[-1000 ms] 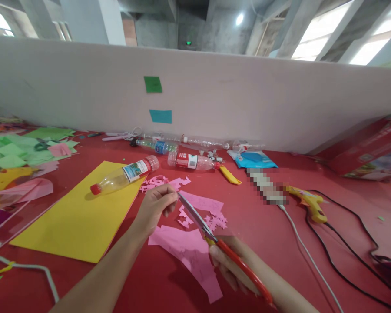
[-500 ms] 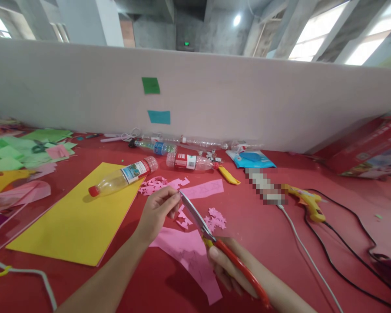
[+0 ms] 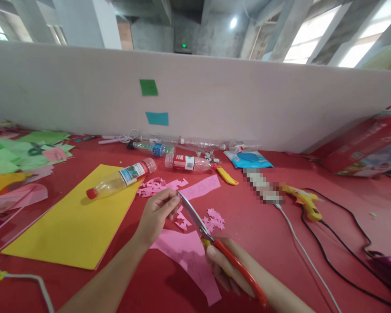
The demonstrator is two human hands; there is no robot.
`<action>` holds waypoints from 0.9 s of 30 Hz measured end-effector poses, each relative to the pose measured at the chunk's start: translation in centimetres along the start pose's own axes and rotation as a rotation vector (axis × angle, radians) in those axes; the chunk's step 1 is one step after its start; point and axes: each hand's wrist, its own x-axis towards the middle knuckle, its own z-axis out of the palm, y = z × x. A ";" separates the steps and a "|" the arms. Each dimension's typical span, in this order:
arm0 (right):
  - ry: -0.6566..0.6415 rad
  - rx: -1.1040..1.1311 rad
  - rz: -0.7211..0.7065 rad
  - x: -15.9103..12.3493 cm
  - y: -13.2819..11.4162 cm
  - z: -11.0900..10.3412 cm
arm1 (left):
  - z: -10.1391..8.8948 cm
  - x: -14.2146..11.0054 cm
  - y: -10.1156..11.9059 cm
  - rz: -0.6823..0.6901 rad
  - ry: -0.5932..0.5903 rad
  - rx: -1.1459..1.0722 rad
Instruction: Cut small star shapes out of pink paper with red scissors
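Note:
My right hand (image 3: 226, 267) is closed around the red and yellow handles of a pair of scissors (image 3: 195, 217), whose blades point up and to the left. At the blade tips, my left hand (image 3: 158, 215) is pinched shut; whatever lies between its fingers is too small to make out. A large sheet of pink paper (image 3: 189, 254) with drawn lines lies beneath the hands. Just beyond them is a pink paper strip (image 3: 202, 188) with star outlines. Small pink paper stars (image 3: 214, 221) form a pile right of the blades, and pink scraps (image 3: 151, 187) are heaped behind my left hand.
Yellow paper (image 3: 65, 221) lies at left with a plastic bottle (image 3: 120, 177) across it. More bottles (image 3: 189, 163) line the white partition (image 3: 215, 95). At right are a yellow glue gun (image 3: 303, 202), its black cord, a white cable (image 3: 303, 243) and a red box (image 3: 361, 148).
The camera view has shifted slightly, so the surroundings sit a little further left. Both hands and the scissors keep nearly the same pose.

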 end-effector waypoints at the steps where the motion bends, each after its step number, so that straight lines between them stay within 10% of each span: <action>1: 0.000 -0.007 -0.019 0.0 -0.1 0.0 | 0.0 0.0 0.0 0.001 -0.002 0.002; 27: -0.075 -0.008 0.058 0.0 -0.7 0.2 | -0.9 0.6 -0.6 -0.042 0.033 -0.246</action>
